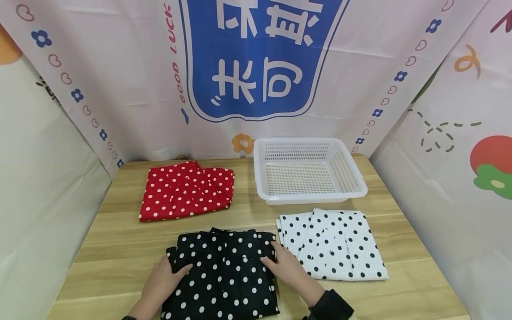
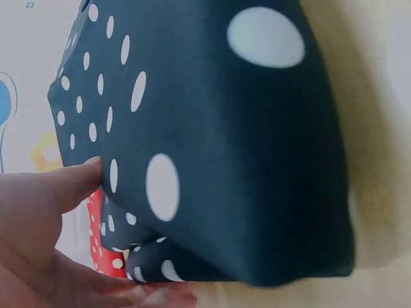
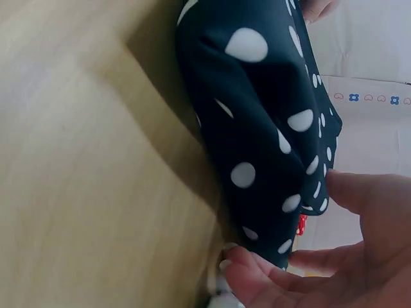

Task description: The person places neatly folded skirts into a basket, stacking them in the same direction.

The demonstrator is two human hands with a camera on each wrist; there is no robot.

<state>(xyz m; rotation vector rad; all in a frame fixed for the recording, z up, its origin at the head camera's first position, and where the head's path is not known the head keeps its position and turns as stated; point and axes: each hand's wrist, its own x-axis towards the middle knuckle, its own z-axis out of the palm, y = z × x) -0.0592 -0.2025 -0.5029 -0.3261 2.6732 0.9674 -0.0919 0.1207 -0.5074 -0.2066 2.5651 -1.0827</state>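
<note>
A folded black garment with white polka dots [image 1: 224, 275] lies at the front of the table; its exact kind is unclear. My left hand [image 1: 162, 278] holds its left side, thumb [image 2: 80, 183] on top and the other fingers low along the edge. On the opposite side, my right hand [image 1: 290, 266] grips the edge, with the thumb [image 3: 347, 189] over the cloth and fingertips [image 3: 237, 260] at its underside. In both wrist views the cloth hides part of the fingers. The front end of the garment runs out of the head view.
Behind to the left lies a folded red cloth with white dots [image 1: 188, 191]. A folded white cloth with black dots [image 1: 334, 244] sits just right of my right hand. At the back right stands a white plastic basket [image 1: 312, 198]. Printed curtains [image 1: 140, 89] surround the wooden table [image 1: 108, 249].
</note>
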